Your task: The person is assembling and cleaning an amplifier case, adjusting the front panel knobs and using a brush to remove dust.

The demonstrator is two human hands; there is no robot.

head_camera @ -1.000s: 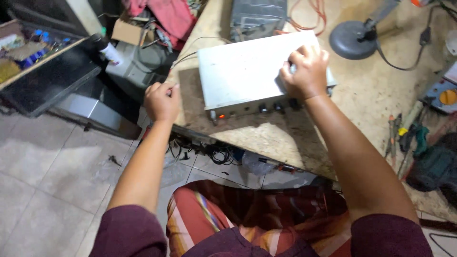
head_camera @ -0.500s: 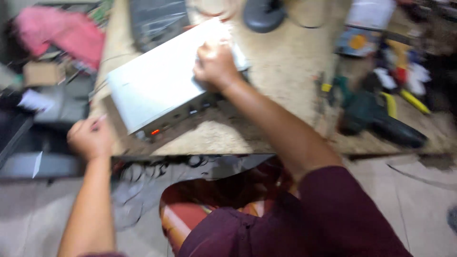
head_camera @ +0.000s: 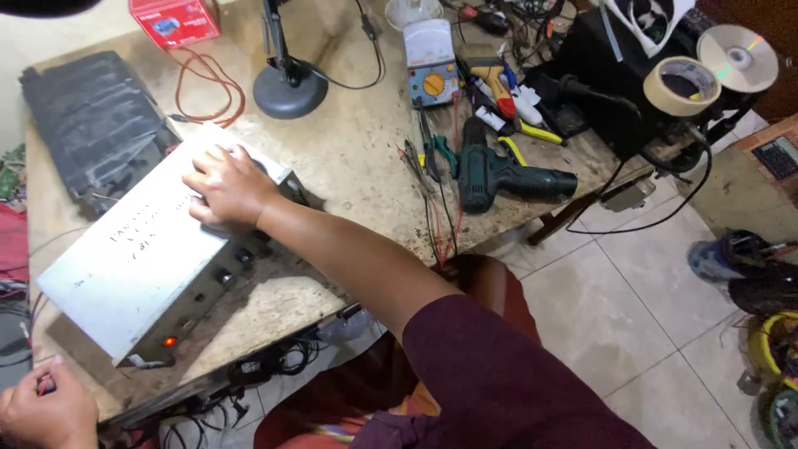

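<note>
Grip: right hand [head_camera: 226,189] presses palm-down, fingers spread, on the grey metal amplifier case [head_camera: 137,249]; nothing grasped.
Left hand [head_camera: 46,413]: curled at the workbench [head_camera: 349,158] edge, grip unclear.
Amplifier: lies on the bench's left side, red indicator lit.
Nearby: green cordless drill [head_camera: 503,176], analog multimeter [head_camera: 432,71].

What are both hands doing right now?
Left hand: closed in a fist at the workbench edge, maybe gripping something red; cannot tell.
Right hand: fingers spread, pressing flat on the grey metal amplifier box, holding nothing.
</note>
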